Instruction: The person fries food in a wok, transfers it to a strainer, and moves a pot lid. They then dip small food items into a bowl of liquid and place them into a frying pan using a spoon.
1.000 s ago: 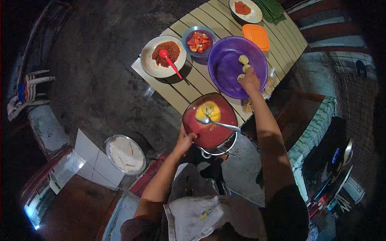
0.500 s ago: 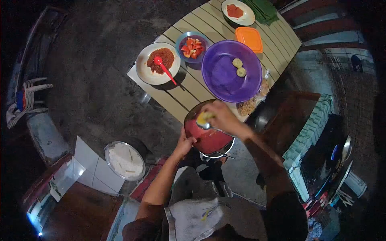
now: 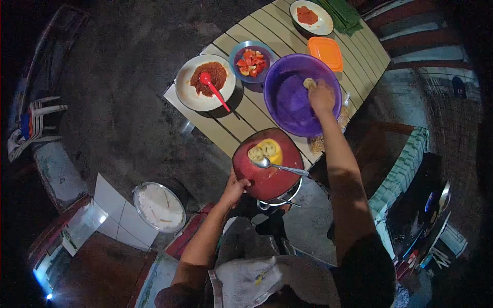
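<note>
My left hand (image 3: 235, 190) grips the lower left edge of a red square plate (image 3: 257, 182), its thumb on the rim. On the plate lie pale round pieces (image 3: 255, 153) in something yellow, with a metal spoon (image 3: 287, 168) resting beside them. My right hand (image 3: 322, 96) reaches into the purple basin (image 3: 292, 119), its fingers bent down at the right side. A pale round piece (image 3: 309, 83) shows at its fingertips; whether they grip anything is hidden.
On the slatted table (image 3: 215, 127) stand a bowl of reddish paste (image 3: 186, 95) with a red spoon, a bowl of cut red pieces (image 3: 251, 62), an orange lid (image 3: 326, 51) and a white dish (image 3: 322, 21). A pot of white food (image 3: 159, 205) stands at lower left.
My right hand has moved from above the plate up and right into the purple basin. The yellow food and pale pieces now show on the plate. My left hand still holds the plate.
</note>
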A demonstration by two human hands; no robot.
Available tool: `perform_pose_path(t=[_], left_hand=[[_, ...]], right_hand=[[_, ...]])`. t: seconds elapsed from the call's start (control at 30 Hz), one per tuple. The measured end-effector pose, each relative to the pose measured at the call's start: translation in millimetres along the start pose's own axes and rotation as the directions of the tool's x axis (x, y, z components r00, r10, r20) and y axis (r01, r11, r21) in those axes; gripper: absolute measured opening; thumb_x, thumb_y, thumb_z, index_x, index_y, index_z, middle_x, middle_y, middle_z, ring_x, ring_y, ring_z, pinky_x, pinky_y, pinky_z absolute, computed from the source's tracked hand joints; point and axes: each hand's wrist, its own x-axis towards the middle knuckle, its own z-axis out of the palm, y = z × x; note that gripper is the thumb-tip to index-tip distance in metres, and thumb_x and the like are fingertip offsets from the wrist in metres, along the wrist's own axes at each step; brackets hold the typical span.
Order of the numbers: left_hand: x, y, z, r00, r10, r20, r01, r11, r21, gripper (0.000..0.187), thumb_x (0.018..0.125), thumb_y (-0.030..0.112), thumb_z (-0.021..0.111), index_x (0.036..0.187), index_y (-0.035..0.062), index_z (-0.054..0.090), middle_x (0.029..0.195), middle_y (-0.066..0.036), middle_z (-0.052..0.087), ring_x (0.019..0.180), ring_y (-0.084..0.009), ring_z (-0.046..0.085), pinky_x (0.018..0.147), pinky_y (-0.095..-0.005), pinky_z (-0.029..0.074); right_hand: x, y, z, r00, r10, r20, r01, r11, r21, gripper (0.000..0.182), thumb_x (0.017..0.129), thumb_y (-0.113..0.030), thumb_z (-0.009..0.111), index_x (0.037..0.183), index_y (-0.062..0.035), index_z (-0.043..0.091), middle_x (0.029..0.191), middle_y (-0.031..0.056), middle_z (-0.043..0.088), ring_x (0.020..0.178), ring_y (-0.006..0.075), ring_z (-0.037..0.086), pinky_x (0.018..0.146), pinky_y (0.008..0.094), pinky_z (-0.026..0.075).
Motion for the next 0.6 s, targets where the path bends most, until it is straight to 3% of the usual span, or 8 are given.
perform_pose_path(t=[0.07,0.13,0.2,0.23,0.3,0.37,0.5,0.6], left_hand=[[-7,14,2,0.997,-0.076,-0.027,0.076,0.997,0.032,0.073,0.070,0.001,0.050,0.135,0.0144,0.020,0.121,-0.007,0.046,0.103,-0.0205,0.048,0.078,-0.0332,0.042],[-7,12,3,0.987,-0.148,-0.057,0.152,0.987,0.059,0.073,0.070,0.001,0.050,0.135,0.0143,0.020,0.121,-0.007,0.046,0.103,-0.0206,0.048,0.078,-0.0331,0.042],[-2,0,2,0.996,0.068,-0.066,-0.072,0.996,-0.057,0.068,0.069,0.003,0.051,0.132,0.0082,0.025,0.111,-0.005,0.051,0.077,-0.0128,0.051,0.064,-0.0256,0.042],[0,-4,-2,0.995,0.066,-0.071,-0.070,0.996,-0.059,0.068,0.069,0.003,0.051,0.132,0.0082,0.025,0.111,-0.005,0.051,0.077,-0.0128,0.051,0.064,-0.0256,0.042],[2,0,-6,1.000,0.011,-0.010,-0.011,1.000,0.000,0.073,0.069,0.001,0.050,0.134,0.0144,0.021,0.119,-0.009,0.047,0.101,-0.0215,0.048,0.078,-0.0327,0.042],[4,-1,-6,1.000,0.024,-0.009,-0.024,1.000,0.014,0.074,0.068,0.000,0.050,0.134,0.0143,0.021,0.118,-0.009,0.047,0.100,-0.0211,0.048,0.078,-0.0322,0.042],[4,3,-2,0.999,-0.032,0.029,0.033,0.999,-0.020,0.075,0.067,-0.001,0.049,0.134,0.0138,0.020,0.119,-0.009,0.047,0.103,-0.0209,0.048,0.079,-0.0307,0.042],[3,2,2,1.000,0.022,0.008,-0.022,0.999,-0.048,0.074,0.068,0.000,0.049,0.134,0.0134,0.020,0.120,-0.010,0.046,0.104,-0.0206,0.047,0.080,-0.0307,0.042]], right_hand=[[12,-1,10,0.978,0.191,0.082,-0.169,0.960,-0.224,0.038,0.079,-0.033,0.054,0.104,-0.0051,0.053,0.101,0.0156,0.059,0.097,0.0320,0.055,0.084,0.0455,0.039],[18,1,22,0.972,0.229,0.056,-0.216,0.960,-0.180,0.041,0.079,-0.035,0.053,0.107,-0.0051,0.051,0.103,0.0150,0.059,0.099,0.0319,0.054,0.086,0.0462,0.037],[22,0,28,0.963,0.269,0.030,-0.262,0.956,-0.132,0.045,0.079,-0.038,0.052,0.110,-0.0050,0.049,0.104,0.0145,0.059,0.100,0.0319,0.054,0.088,0.0469,0.035],[24,1,30,0.948,0.316,0.021,-0.313,0.944,-0.102,0.044,0.077,-0.039,0.054,0.107,-0.0062,0.051,0.105,0.0137,0.059,0.101,0.0314,0.054,0.088,0.0461,0.036],[27,3,30,0.931,0.364,0.016,-0.362,0.929,-0.074,0.044,0.076,-0.041,0.057,0.105,-0.0075,0.053,0.105,0.0129,0.059,0.101,0.0309,0.054,0.088,0.0453,0.037],[31,5,27,0.947,0.249,0.200,-0.275,0.955,0.113,0.042,0.070,-0.040,0.065,0.099,-0.0101,0.057,0.102,0.0120,0.061,0.097,0.0278,0.057,0.085,0.0423,0.041],[15,-2,8,0.976,0.104,0.192,-0.154,0.951,0.268,0.035,0.068,-0.032,0.070,0.094,-0.0111,0.059,0.098,0.0111,0.062,0.091,0.0260,0.059,0.079,0.0395,0.044],[-41,-42,-56,0.952,-0.252,0.172,0.117,0.822,0.557,0.030,0.070,-0.024,0.069,0.094,-0.0093,0.057,0.091,0.0089,0.062,0.086,0.0274,0.059,0.076,0.0392,0.044]])
